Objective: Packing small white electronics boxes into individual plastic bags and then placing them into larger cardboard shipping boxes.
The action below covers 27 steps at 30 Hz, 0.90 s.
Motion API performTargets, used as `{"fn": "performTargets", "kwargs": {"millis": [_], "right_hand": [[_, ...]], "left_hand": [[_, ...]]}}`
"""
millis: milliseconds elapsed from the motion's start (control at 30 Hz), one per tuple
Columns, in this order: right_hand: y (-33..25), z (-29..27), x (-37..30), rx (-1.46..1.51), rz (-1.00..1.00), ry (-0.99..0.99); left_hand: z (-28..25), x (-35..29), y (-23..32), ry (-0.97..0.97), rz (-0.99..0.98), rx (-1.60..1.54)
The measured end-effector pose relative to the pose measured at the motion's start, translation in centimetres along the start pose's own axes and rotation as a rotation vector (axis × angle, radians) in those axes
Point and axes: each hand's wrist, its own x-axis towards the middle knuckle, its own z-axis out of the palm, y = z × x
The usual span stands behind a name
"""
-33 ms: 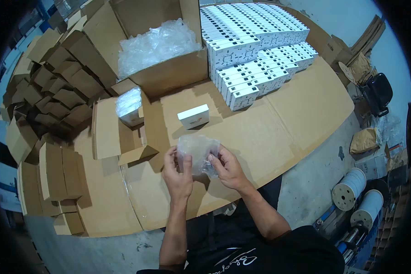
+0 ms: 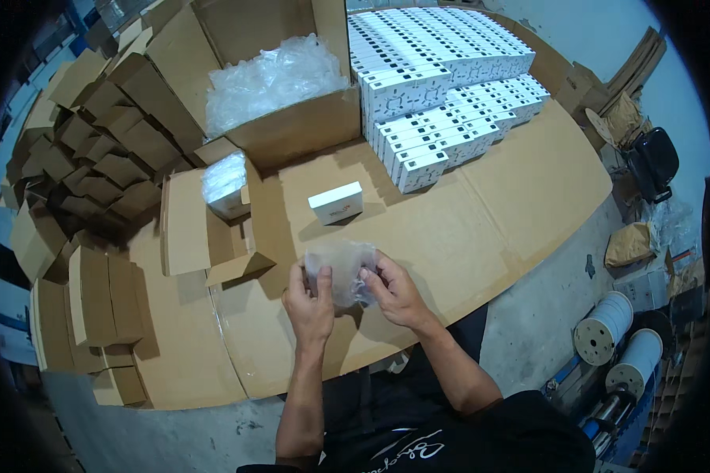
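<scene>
Between my two hands, over the near part of the table, is a translucent plastic bag (image 2: 341,264). My left hand (image 2: 308,303) is closed on its left side, the thumb lying over the front. On the right edge, my right hand (image 2: 392,293) pinches the plastic between thumb and fingers. Just beyond the bag a small white box (image 2: 337,205) stands on its long edge, touched by neither hand. To its left lies an open cardboard carton (image 2: 254,264), with plastic-wrapped boxes (image 2: 226,181) at its far end.
A large carton (image 2: 308,126) full of similar clear bags (image 2: 276,79) stands behind. Rows of white boxes (image 2: 418,102) are stacked at the far right. Many empty brown cartons (image 2: 95,158) pile up on the left. Cardboard (image 2: 497,229) covers the table; cable spools (image 2: 607,323) stand on the right.
The top edge of the plastic bag has dipped slightly toward me. Both hands keep their hold, and the boxes stay in place.
</scene>
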Motion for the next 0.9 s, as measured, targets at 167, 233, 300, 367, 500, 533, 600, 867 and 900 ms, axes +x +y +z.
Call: {"fn": "performTargets", "kwargs": {"millis": [167,233,300,367,500,533,600,867,900], "right_hand": [[0.0,1.3,-0.1,-0.064,0.057,0.105],[0.4,1.4,-0.6,-0.188,0.052,0.179],[0.4,0.7,-0.5,-0.379,0.077,0.225],[-0.2,0.4,-0.5,-0.303,0.037,0.262],[-0.6,2.2,-0.2,-0.251,-0.062,0.335],[-0.7,1.8,-0.3,-0.252,-0.062,0.341],[-0.9,1.2,-0.4,-0.281,0.058,0.277],[0.1,1.6,-0.1,-0.137,0.007,0.371],[0.2,1.5,0.2,-0.117,-0.054,0.369]], "left_hand": [[0.6,0.2,0.3,0.078,-0.03,-0.043],[0.7,0.2,0.2,0.156,0.023,-0.061],[0.3,0.6,-0.3,0.196,0.012,-0.029],[0.2,0.6,-0.1,0.178,0.039,0.024],[-0.7,0.1,0.7,-0.005,-0.05,0.089],[-0.7,0.0,0.6,-0.01,-0.049,0.087],[-0.9,-0.1,-0.1,-0.012,0.009,0.109],[-2.0,0.3,0.2,-0.161,-0.25,-0.351],[-2.5,0.3,0.1,-0.385,-0.326,-0.286]]}}
